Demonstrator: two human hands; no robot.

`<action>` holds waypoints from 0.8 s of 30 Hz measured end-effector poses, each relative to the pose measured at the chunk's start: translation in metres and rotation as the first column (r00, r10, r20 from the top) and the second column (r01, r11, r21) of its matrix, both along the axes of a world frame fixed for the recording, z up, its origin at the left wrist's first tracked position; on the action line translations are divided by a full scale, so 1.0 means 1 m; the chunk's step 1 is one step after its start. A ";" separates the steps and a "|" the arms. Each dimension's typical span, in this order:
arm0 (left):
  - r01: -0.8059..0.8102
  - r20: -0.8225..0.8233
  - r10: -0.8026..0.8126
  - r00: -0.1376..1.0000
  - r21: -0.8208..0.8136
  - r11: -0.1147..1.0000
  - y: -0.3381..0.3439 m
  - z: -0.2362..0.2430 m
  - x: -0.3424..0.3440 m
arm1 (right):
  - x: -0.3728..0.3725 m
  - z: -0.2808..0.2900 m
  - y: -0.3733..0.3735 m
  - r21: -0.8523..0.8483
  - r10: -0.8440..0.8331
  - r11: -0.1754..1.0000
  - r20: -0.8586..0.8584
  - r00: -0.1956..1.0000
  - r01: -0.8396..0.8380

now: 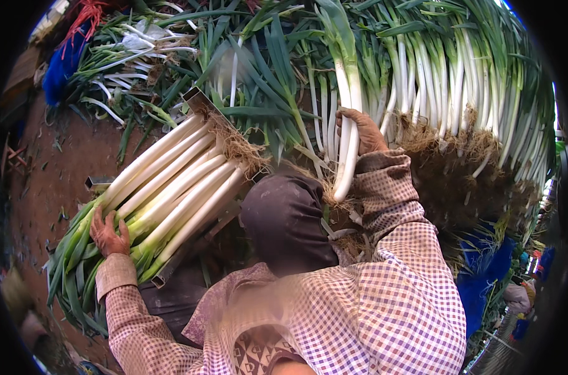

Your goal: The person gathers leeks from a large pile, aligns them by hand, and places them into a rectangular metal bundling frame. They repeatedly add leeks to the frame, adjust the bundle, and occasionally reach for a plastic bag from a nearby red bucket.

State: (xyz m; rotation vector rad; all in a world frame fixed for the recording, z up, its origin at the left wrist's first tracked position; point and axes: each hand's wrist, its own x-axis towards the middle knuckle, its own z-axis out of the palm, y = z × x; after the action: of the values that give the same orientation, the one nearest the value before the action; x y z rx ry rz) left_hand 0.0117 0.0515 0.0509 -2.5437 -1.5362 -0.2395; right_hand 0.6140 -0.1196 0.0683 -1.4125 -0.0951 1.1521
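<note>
My right hand (362,131), at upper centre, is closed around two thick leeks (349,156), held upright with white stems and roots low and green leaves up. A bundle of several leeks (171,187) lies slanting in a metal frame (196,100) at left, roots toward the upper right, long leaves hanging to the lower left. My left hand (109,234) rests on this bundle where white turns green, fingers spread and slightly bent over the stems. My dark-clad knee (287,225) is between the bundle and my right arm.
A long row of rooted leeks (459,81) fills the upper right. Loose leeks and leaves (134,75) lie at upper left on brown ground (59,162), beside blue material (65,72) and red twine (84,19). More blue material (481,275) lies at lower right.
</note>
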 end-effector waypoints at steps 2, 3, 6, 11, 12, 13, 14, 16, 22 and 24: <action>0.015 0.031 -0.016 0.999 0.006 1.000 0.004 -0.005 -0.001 | -0.008 0.022 -0.028 0.043 -0.048 0.998 0.020 0.999 0.047; 0.026 0.063 -0.026 0.998 0.004 1.000 0.009 -0.014 -0.003 | -0.018 0.045 -0.043 0.142 -0.092 0.986 0.000 0.996 0.091; 0.007 0.057 -0.007 0.998 0.001 1.000 0.012 -0.022 -0.018 | -0.020 0.100 -0.099 0.377 0.020 0.925 -0.183 0.983 0.052; -0.003 -0.120 0.012 0.993 0.077 0.997 0.013 -0.021 -0.013 | -0.033 0.170 -0.209 0.587 -0.174 0.803 0.064 0.983 0.104; -0.007 -0.149 0.019 0.989 0.081 0.997 0.014 -0.021 -0.013 | -0.039 0.177 -0.224 0.595 -0.322 0.785 0.156 0.934 0.172; 0.009 -0.138 0.003 0.990 0.092 0.996 0.017 -0.021 -0.018 | -0.044 0.178 -0.240 0.616 -0.459 0.752 0.236 0.856 0.234; 0.020 -0.117 -0.008 0.993 0.099 0.995 0.021 -0.026 -0.024 | -0.041 0.174 -0.258 0.599 -0.584 0.745 0.372 0.721 0.294; 0.028 -0.109 -0.018 0.994 0.094 0.995 0.027 -0.034 -0.029 | -0.034 0.167 -0.286 0.577 -0.749 0.657 0.428 0.505 0.485; 0.020 -0.187 -0.001 0.982 0.097 0.995 0.031 -0.036 -0.035 | 0.011 0.054 -0.409 0.462 -0.943 0.164 0.334 0.000 0.871; -0.008 -0.186 0.022 0.982 0.078 0.997 0.030 -0.033 -0.041 | -0.009 0.020 -0.412 0.267 -0.955 -0.022 0.279 -0.099 0.964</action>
State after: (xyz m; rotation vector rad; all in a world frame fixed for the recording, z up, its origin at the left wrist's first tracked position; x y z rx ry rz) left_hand -0.0294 0.0814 0.0175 -2.4171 -1.4471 -0.0537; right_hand 0.6050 -0.5317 0.0880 -1.1901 0.6443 -0.4851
